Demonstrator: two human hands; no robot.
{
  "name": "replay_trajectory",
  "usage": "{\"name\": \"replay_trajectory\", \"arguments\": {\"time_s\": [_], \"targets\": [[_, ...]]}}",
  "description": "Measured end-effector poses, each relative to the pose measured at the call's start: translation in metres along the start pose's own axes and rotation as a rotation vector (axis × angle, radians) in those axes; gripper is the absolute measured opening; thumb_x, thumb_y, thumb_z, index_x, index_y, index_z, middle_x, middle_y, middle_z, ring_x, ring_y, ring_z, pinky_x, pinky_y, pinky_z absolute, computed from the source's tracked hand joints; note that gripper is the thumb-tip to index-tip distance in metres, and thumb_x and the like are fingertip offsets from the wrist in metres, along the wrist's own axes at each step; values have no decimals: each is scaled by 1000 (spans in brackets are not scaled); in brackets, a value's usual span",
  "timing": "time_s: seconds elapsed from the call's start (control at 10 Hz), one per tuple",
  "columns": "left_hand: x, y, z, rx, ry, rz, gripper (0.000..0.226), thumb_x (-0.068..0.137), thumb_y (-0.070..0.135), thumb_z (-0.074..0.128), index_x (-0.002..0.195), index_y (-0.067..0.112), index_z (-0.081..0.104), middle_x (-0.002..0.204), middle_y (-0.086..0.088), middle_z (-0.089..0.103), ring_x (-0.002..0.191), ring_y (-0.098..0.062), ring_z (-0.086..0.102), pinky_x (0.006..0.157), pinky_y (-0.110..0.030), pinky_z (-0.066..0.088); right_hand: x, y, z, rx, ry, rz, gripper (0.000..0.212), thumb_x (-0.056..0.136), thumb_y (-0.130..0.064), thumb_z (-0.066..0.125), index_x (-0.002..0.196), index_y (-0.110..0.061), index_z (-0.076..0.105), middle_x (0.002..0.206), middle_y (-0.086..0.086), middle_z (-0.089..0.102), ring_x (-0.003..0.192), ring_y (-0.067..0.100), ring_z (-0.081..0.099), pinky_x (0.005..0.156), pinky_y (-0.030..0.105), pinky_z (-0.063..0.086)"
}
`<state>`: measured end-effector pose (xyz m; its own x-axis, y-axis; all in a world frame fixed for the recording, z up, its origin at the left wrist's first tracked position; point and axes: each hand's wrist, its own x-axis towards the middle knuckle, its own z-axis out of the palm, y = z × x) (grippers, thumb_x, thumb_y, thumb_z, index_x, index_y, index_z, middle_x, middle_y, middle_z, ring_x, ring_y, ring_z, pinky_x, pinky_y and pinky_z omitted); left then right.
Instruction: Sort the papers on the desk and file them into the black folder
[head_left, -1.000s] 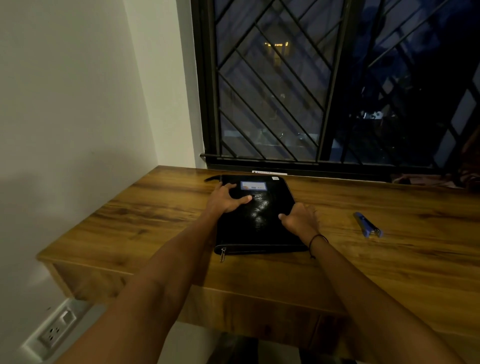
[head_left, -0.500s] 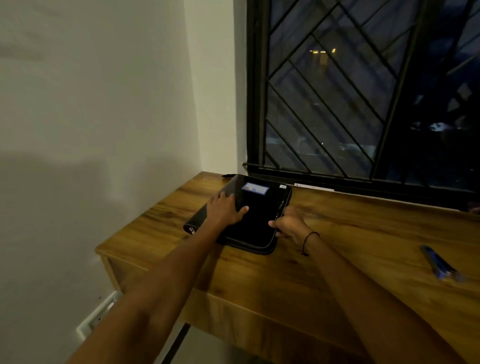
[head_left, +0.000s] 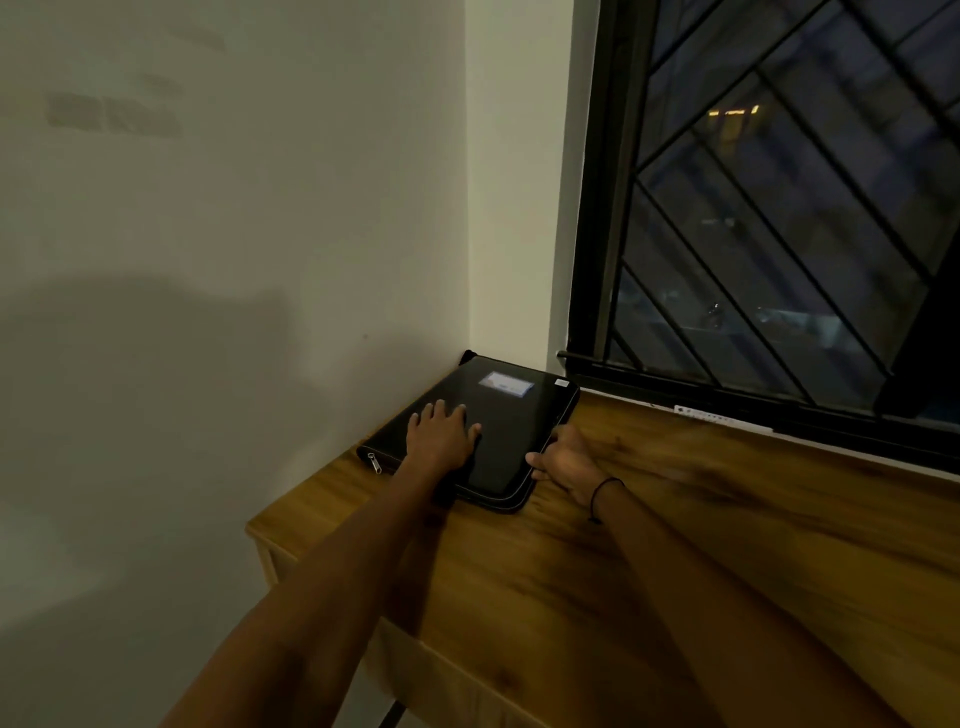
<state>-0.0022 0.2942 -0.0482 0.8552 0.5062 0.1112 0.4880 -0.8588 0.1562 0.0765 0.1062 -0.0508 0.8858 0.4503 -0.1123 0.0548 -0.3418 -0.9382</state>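
The black folder (head_left: 511, 426) lies zipped shut in the far left corner of the wooden desk (head_left: 675, 545), touching the wall. It carries a pale label near its far edge and a zip pull at its near left corner. My left hand (head_left: 441, 434) rests flat on its cover, fingers spread. My right hand (head_left: 563, 457) grips the folder's right edge, fingers curled around it. No loose papers are in view.
A plain wall (head_left: 208, 312) runs along the desk's left end. A barred window (head_left: 779, 234) stands behind the desk, with a small white strip (head_left: 722, 418) on the sill.
The folder has slid left and back, from the desk's middle into the corner by the wall. Both hands travelled with it. The blue object on the right has left the view.
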Motion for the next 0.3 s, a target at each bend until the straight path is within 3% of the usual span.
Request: {"name": "replay_trajectory", "arguments": {"time_s": [0.1,0.2,0.3], "targets": [[7,-2,-4,-11,-29,-14,63,107,55,31,160,22,30,168,-17,23,156,-36,20,126,-55,17,6,2,3,-15,-18,-20,47,90,0,73,133,-4,54,120,13,68,95,24,72,84,43,64],[0,7,-10,-2,16,-15,55,106,50,41,150,18,45,159,-18,39,149,-36,34,120,-54,28,-5,-1,-3,-72,-26,-67,44,92,-6,73,132,-1,56,106,13,70,99,26,70,91,43,61],[-13,24,-18,63,132,37,39,99,39,59,130,15,59,138,-14,56,131,-33,51,107,-49,43,-22,-5,-21,-280,120,-134,37,96,-21,70,127,-5,57,108,5,62,110,26,60,95,40,52]]}}
